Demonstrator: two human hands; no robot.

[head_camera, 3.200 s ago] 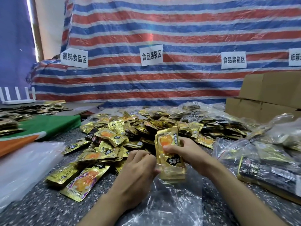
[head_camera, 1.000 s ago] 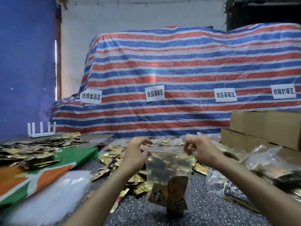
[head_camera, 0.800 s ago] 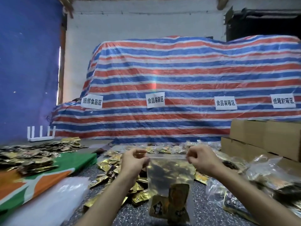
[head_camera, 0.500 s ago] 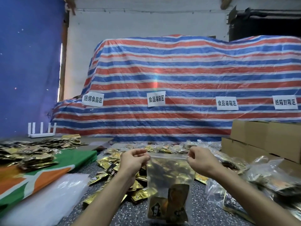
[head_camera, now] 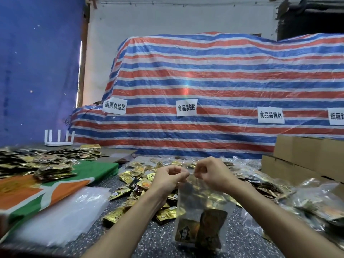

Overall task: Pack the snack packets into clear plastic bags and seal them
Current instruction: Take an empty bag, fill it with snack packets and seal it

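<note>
Right now the biggest thing before you is the striped tarpaulin [head_camera: 204, 86], draped high behind the heap of loose snack packets [head_camera: 137, 175], with a paper label [head_camera: 186, 107] stuck on it above and behind that heap. The dark speckled counter [head_camera: 152, 239] carries the heap. Cardboard boxes [head_camera: 305, 157] are stacked to the heap's right, and the filled bags [head_camera: 316, 203] lie on the heap's right too, nearer you. On the heap's left, a stack of empty clear bags [head_camera: 59, 218] lies flat.

In front of the heap, between it and you, the clear plastic bag [head_camera: 195, 203] hangs upright from your fingers. Whether its bottom touches the counter cannot be told. Your left hand [head_camera: 167, 178] and right hand [head_camera: 214, 175] hold its mouth, each grip pinching the top edge with curled fingers, the two hands close together near the middle of that edge. The packed packets [head_camera: 204, 229], dark and gold, sit at the bottom of the bag.

By the look of it you are at the sealing step: the bag is loaded and the closure is under your fingertips. The next move likely calls for a firm pinch drawn outward along the strip to both corners, with the edge kept taut and no film folded into it. A sealed bag would then belong with the filled bags right of the heap.
</note>
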